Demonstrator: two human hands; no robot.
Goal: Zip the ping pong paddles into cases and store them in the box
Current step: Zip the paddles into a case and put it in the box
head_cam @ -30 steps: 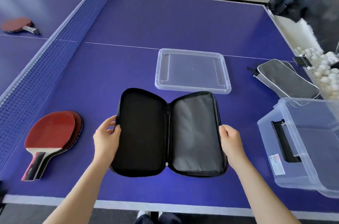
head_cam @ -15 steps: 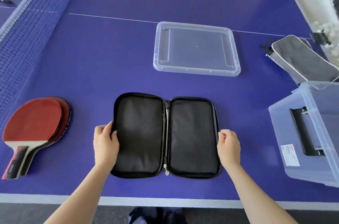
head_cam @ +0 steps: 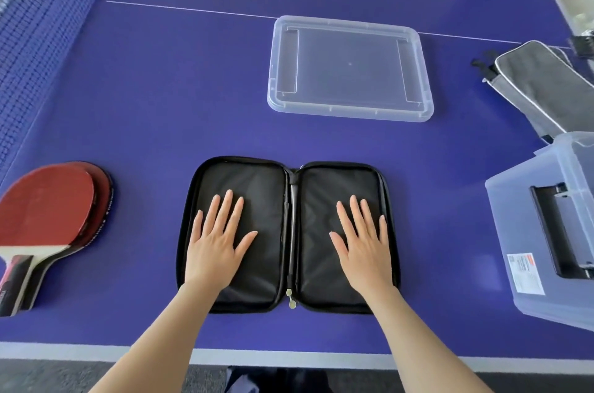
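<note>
A black zip case (head_cam: 276, 180) lies fully unzipped and flat near the table's front edge, nothing inside it. My left hand (head_cam: 217, 240) rests palm down, fingers spread, on its left half. On the right half my right hand (head_cam: 361, 240) lies flat the same way. The zipper pull (head_cam: 292, 302) hangs at the near end of the spine. Two red paddles (head_cam: 48, 215) lie stacked at the left, handles toward me. The clear storage box (head_cam: 543, 232) stands at the right edge. A grey case (head_cam: 543, 87) lies behind the box.
The box's clear lid (head_cam: 348, 68) lies flat beyond the black case. The net (head_cam: 35, 32) runs along the left. The table's white front edge (head_cam: 289, 357) is just below my forearms.
The case went from held up by its outer edges to lying flat on the table. Both hands moved from the edges onto its two halves, fingers spread. The view tilted further down.
</note>
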